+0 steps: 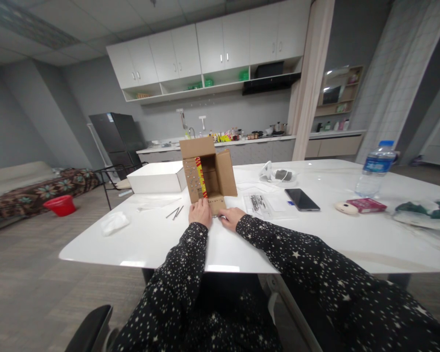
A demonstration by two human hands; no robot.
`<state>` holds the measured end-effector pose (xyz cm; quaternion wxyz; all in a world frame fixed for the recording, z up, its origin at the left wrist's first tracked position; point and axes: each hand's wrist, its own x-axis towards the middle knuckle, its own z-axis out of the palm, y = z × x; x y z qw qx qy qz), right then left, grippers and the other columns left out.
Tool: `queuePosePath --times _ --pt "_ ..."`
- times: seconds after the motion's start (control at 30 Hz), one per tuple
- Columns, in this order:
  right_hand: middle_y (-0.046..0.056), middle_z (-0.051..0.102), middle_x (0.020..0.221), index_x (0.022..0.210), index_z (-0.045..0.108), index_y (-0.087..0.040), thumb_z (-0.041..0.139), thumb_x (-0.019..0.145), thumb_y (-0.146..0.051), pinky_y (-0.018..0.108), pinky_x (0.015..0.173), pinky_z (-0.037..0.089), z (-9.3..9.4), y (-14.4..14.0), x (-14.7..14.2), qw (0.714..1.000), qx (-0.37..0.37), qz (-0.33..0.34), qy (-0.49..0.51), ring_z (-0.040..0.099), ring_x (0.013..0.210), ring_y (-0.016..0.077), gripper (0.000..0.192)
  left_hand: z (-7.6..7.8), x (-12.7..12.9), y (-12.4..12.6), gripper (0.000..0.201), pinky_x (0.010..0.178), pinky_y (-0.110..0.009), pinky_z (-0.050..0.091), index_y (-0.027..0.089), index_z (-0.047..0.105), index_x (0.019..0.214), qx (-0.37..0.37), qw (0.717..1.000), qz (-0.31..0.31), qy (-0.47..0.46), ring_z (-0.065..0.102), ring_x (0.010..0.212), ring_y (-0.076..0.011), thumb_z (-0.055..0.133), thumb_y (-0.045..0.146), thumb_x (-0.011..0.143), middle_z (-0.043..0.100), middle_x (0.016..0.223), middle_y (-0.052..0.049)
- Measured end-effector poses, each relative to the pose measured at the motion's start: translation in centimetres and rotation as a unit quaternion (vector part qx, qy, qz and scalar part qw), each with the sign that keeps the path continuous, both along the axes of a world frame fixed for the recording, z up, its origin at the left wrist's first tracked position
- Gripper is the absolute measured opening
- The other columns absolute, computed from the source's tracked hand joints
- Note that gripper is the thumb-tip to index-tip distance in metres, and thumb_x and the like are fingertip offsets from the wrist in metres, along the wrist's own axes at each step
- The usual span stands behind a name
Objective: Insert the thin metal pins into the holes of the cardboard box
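Observation:
A brown cardboard box (209, 173) with red and yellow tape lies with its open mouth toward me and its flaps spread. My left hand (201, 213) is closed at the lower left of the mouth, its fingers gripping the near flap (217, 206). Just right of it, my right hand (232, 218) has bent fingers pressed together at that flap's lower right edge. What they pinch, if anything, is too small to make out. A few thin metal screws or nails (176, 212) lie left of my left hand. A clear plastic bag of small metal pieces (257, 205) rests beyond my right wrist.
Behind the hands stands a white box (157, 177). Right of the bag are a black phone (302, 199), a small maroon box (366, 205) and a water bottle (376, 168). Crumpled white tissue (115, 223) lies at the left, and a white cabled device (278, 173) farther back.

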<state>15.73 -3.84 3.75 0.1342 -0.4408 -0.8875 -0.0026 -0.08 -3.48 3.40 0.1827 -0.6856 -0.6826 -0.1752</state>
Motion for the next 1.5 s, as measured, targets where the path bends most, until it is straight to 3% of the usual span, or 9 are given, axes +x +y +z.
queuePosePath --times 0.17,0.33,0.63,0.77,0.87,1.3,1.5 --pt "0.004 0.07 0.098 0.107 0.062 -0.024 0.043 0.087 -0.027 0.027 0.074 0.041 0.0 0.0 0.0 1.0 0.001 -0.001 -0.001 0.064 0.088 0.0189 0.028 0.1 -0.1 -0.2 0.036 0.088 -0.04 0.039 0.016 0.048 0.121 -0.001 1.0 0.008 -0.021 0.053 0.106 -0.0254 0.034 0.022 0.089 0.057 0.114 -0.014" --pt "0.004 0.07 0.098 0.108 0.062 -0.024 0.043 0.088 -0.028 0.027 0.075 0.041 -0.1 0.1 0.0 1.0 0.002 0.0 -0.002 0.064 0.088 0.0191 0.028 0.2 0.1 -0.5 0.033 0.091 -0.039 0.038 0.018 0.051 0.117 0.007 1.0 -0.024 -0.011 0.053 0.107 -0.0243 0.038 0.02 0.087 0.058 0.115 -0.013" --pt "0.004 0.07 0.1 0.109 0.062 -0.025 0.043 0.088 -0.028 0.027 0.076 0.041 -0.3 0.3 0.1 1.0 0.001 0.001 -0.001 0.063 0.089 0.0188 0.028 0.1 -0.5 -0.3 0.022 0.087 -0.036 0.039 0.02 0.053 0.104 0.027 0.994 -0.023 -0.107 0.058 0.102 -0.0213 0.039 0.027 0.089 0.065 0.105 -0.008" --pt "0.004 0.07 0.099 0.109 0.062 -0.025 0.043 0.088 -0.028 0.027 0.075 0.041 -0.2 0.2 0.0 1.0 0.001 0.002 -0.002 0.063 0.089 0.0189 0.029 0.0 -0.9 -0.1 0.026 0.087 -0.035 0.039 0.021 0.055 0.103 0.023 0.989 -0.032 -0.143 0.059 0.102 -0.0199 0.036 0.034 0.092 0.067 0.103 -0.006" --pt "0.004 0.07 0.099 0.109 0.062 -0.025 0.042 0.088 -0.029 0.027 0.075 0.041 -0.3 0.2 0.0 1.0 0.005 0.002 -0.003 0.064 0.089 0.0194 0.029 0.0 -1.1 0.0 0.027 0.088 -0.033 0.04 0.022 0.056 0.102 0.025 0.984 -0.045 -0.17 0.059 0.103 -0.0185 0.032 0.03 0.093 0.067 0.104 -0.004" --pt "0.004 0.07 0.096 0.107 0.062 -0.025 0.042 0.087 -0.028 0.027 0.074 0.041 -0.5 0.3 0.0 1.0 0.01 0.004 0.002 0.063 0.086 0.0189 0.029 -0.8 -2.0 0.7 0.016 0.074 -0.027 0.046 0.021 0.057 0.094 0.086 0.952 -0.083 -0.28 0.065 0.08 -0.0167 0.045 0.028 0.086 0.07 0.087 -0.003" --pt "0.004 0.07 0.098 0.107 0.062 -0.025 0.043 0.087 -0.029 0.026 0.075 0.04 -0.5 0.4 0.0 1.0 0.004 0.002 0.009 0.063 0.087 0.0187 0.028 -0.6 -1.8 0.4 0.016 0.072 -0.029 0.045 0.021 0.054 0.095 0.083 0.955 -0.055 -0.278 0.064 0.078 -0.0168 0.047 0.032 0.085 0.068 0.087 -0.003"
